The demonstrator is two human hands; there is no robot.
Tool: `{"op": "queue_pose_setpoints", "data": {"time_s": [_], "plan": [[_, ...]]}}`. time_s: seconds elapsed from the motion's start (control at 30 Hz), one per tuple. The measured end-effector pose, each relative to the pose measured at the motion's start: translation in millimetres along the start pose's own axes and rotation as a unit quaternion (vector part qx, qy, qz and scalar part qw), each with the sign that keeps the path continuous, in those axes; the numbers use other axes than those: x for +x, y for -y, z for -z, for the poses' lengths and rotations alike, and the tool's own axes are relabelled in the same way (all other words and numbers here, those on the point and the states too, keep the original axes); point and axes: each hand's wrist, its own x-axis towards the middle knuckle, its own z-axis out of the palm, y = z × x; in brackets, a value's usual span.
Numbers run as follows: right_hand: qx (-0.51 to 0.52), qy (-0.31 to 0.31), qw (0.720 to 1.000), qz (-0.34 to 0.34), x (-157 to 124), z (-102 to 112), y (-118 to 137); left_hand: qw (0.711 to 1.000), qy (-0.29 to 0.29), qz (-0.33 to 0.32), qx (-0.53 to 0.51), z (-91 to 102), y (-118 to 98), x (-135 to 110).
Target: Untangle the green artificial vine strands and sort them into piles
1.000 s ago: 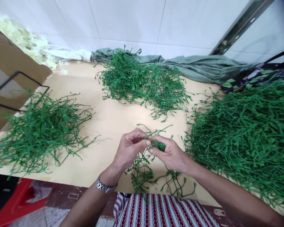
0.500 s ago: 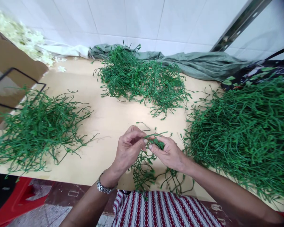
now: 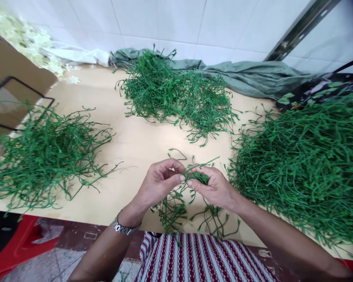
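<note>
My right hand (image 3: 212,187) is closed around a small bunch of green artificial stems (image 3: 200,177), pinched between thumb and fingers. Close beside it, my left hand (image 3: 162,181) pinches at the same stems with thumb and forefinger; the fingertips of both hands almost meet. One stem sticks out above the right fingers, pointing up and right. Beneath the hands, loose green stems (image 3: 173,211) hang or lie at the table's front edge; I cannot tell which of them are held. A single bent stem (image 3: 179,152) lies just beyond the left fingers.
Tangled heaps of green stems lie on the table (image 3: 129,152): a left pile (image 3: 50,156), a back pile (image 3: 176,92) and a large right pile (image 3: 300,168). A cardboard box (image 3: 14,74) with a black wire frame stands left. Green cloth (image 3: 247,76) lines the wall.
The fingertips have drawn slightly apart, my left hand shifting a little left and my right a little right. The stem above the right fingers now reaches farther right.
</note>
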Motion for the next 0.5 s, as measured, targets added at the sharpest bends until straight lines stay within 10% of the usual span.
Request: {"op": "queue_pose_setpoints", "data": {"time_s": [0.5], "plan": [[-0.048,-0.034,0.998,-0.018,-1.8,-4.5,3.6,0.991,0.023,0.015,0.131,-3.1,-9.1,-2.9]]}}
